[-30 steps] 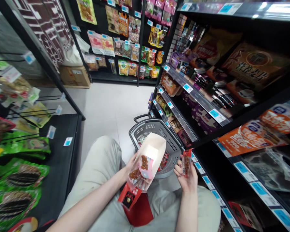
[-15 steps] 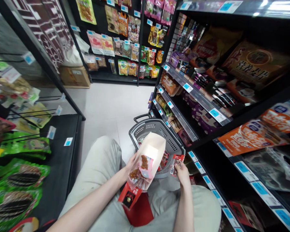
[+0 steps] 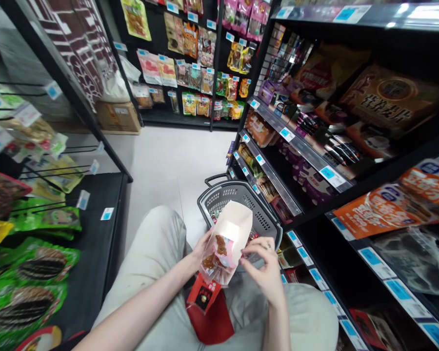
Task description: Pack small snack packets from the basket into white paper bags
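Observation:
My left hand point(image 3: 201, 249) is closed around the left side of a cream paper tray point(image 3: 238, 218), tilted over the basket's near edge. Clear-wrapped brown snack packets point(image 3: 221, 246) lie in the tray's lower end. Below them hangs a red-topped snack packet point(image 3: 204, 294). At the tray's right rim is my right hand point(image 3: 265, 265), thumb and forefinger apart, tips at or near the edge; I see nothing in it. Under the tray stands a grey shopping basket point(image 3: 258, 209), with red packets partly visible inside. A dark red item point(image 3: 214, 324) lies in my lap.
Close on the right are shelves point(image 3: 310, 151) with boxes and bags. To the left, a black rack point(image 3: 98, 219) carries green snack bags point(image 3: 40, 265). Hanging snack packs point(image 3: 193, 73) line the far wall, with a cardboard box point(image 3: 119, 117) on the floor beside them.
My right hand has moved left from the basket's right rim to the tray's edge. The small red packet it held no longer shows in it. My left hand still holds the tray.

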The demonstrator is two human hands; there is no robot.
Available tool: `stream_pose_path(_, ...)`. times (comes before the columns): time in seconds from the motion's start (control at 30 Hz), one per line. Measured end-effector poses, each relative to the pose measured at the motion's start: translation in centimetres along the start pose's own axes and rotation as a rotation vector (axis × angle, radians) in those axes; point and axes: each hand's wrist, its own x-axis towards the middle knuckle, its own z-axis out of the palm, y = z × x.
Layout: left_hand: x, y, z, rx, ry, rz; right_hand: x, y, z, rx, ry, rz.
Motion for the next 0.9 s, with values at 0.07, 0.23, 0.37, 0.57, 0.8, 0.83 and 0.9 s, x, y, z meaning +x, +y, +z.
stream_pose_path(0.07,0.2,-0.1,-0.4,-0.004,0.018,0.026,0.0,-1.4,0.5,-0.111,-0.145,-0.005)
stream_pose_path(0.23,0.8,-0.3,-2.1,0.027,0.047,-0.002,0.2,-0.6,2.2,-0.268,-0.152,0.005)
stream_pose_path(0.37,1.0,-0.4,-2.4,0.002,0.086,0.008,0.5,1.3,2.8,-0.111,0.031,0.072)
stream_pose_path(0.57,0.5,-0.3,-1.6,0.081,0.076,-0.058,0.2,2.9,2.1,0.846,0.368,0.317)
stream_pose_path(0.8,0.5,-0.4,-1.8,0.064,0.075,-0.065,0.7,3.9,1.4,1.240,0.588,0.617)
stream_pose_path(0.83,0.5,-0.4,-1.9,0.058,0.076,-0.061,0.7,4.3,1.5,1.243,0.591,0.651)
stream_pose_path(0.9,0.6,-0.4,-1.9,0.049,0.077,-0.060,0.6,5.2,1.7,1.261,0.604,0.697)
